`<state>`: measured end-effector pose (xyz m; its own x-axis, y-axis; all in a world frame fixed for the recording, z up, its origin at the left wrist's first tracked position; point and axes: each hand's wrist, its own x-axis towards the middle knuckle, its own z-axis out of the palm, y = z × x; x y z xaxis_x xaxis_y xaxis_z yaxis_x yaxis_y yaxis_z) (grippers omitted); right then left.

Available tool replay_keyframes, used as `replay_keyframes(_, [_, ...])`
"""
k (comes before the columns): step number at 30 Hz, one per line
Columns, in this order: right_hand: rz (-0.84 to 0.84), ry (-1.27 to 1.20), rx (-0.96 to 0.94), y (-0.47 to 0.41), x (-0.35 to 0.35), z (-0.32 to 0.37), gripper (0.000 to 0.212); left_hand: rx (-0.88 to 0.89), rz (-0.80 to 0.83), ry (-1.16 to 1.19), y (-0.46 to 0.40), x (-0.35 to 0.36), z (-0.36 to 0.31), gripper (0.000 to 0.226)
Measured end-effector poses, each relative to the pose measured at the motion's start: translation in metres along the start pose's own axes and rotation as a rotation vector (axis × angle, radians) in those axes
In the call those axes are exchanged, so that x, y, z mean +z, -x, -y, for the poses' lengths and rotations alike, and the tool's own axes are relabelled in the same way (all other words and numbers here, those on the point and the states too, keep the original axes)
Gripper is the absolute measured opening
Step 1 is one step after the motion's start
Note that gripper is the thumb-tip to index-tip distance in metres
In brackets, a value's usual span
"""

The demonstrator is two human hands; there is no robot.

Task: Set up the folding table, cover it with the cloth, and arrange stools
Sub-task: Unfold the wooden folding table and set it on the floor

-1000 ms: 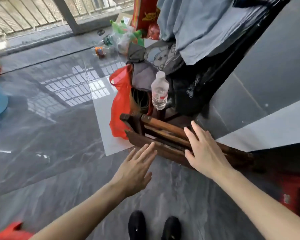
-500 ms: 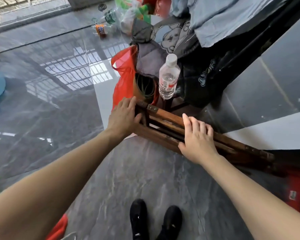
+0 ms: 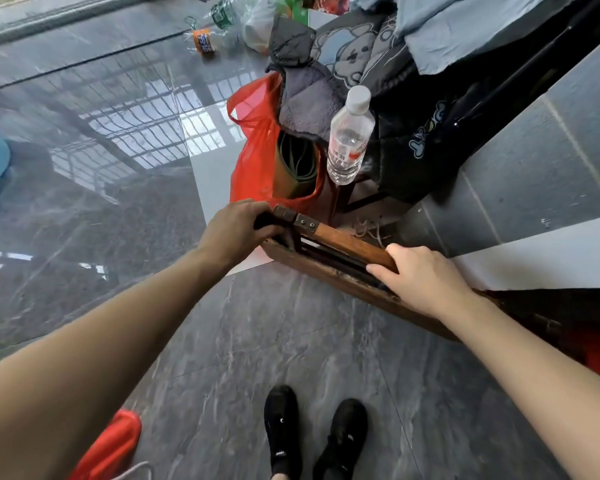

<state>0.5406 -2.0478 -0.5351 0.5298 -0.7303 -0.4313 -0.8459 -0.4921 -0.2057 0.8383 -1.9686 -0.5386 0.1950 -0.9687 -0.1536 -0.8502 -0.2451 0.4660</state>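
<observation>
The folded wooden table (image 3: 340, 258) stands on its edge against the grey wall, its brown frame running from centre to lower right. My left hand (image 3: 238, 228) grips the frame's near left corner, by a metal bracket. My right hand (image 3: 420, 282) grips the top rail further right, fingers curled over the wood. A light blue cloth (image 3: 465, 26) lies draped over dark furniture at the top right. No stool is clearly identifiable.
A red plastic bag (image 3: 253, 150) holding a rolled mat sits just behind the table. A clear water bottle (image 3: 349, 136) stands beside it. Clothes (image 3: 329, 64) and bottles lie piled at the back. My black shoes (image 3: 312, 431) stand on glossy grey tiles (image 3: 118, 202).
Both hands went from hovering open over the frame to gripping it. The left hand moved up to the frame's left corner and the right hand's fingers curled over the rail.
</observation>
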Motion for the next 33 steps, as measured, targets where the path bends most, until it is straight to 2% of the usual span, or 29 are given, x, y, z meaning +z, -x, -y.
replay_keyframes(5, [0.129,-0.106,-0.029,0.027,0.025,0.013,0.047,0.110,0.071,0.076,0.037,0.001,0.022,0.017])
replay_keyframes(10, [0.274,-0.151,0.024,0.053,0.045,0.034,0.043,0.216,0.202,-0.076,0.069,-0.005,0.029,0.013])
replay_keyframes(15, [0.302,-0.192,0.059,0.093,0.066,0.060,0.039,0.155,0.322,-0.221,0.109,-0.002,0.030,0.029])
replay_keyframes(21, [0.285,-0.202,0.110,0.147,0.074,0.096,0.040,0.256,0.286,-0.332,0.153,-0.019,0.035,0.034])
replay_keyframes(26, [0.251,-0.411,0.209,0.196,0.093,0.131,0.045,0.227,0.255,-0.234,0.187,-0.037,0.033,0.035])
replay_keyframes(29, [0.284,-0.538,0.256,0.226,0.114,0.145,0.047,0.256,0.232,-0.421,0.203,-0.030,0.025,0.035])
replay_keyframes(31, [0.335,-0.583,0.296,0.245,0.130,0.156,0.047,0.272,0.302,-0.599,0.208,-0.022,0.012,0.033])
replay_keyframes(33, [0.361,-0.599,0.345,0.259,0.142,0.165,0.049,0.267,0.404,-0.632,0.209,-0.014,0.003,0.036])
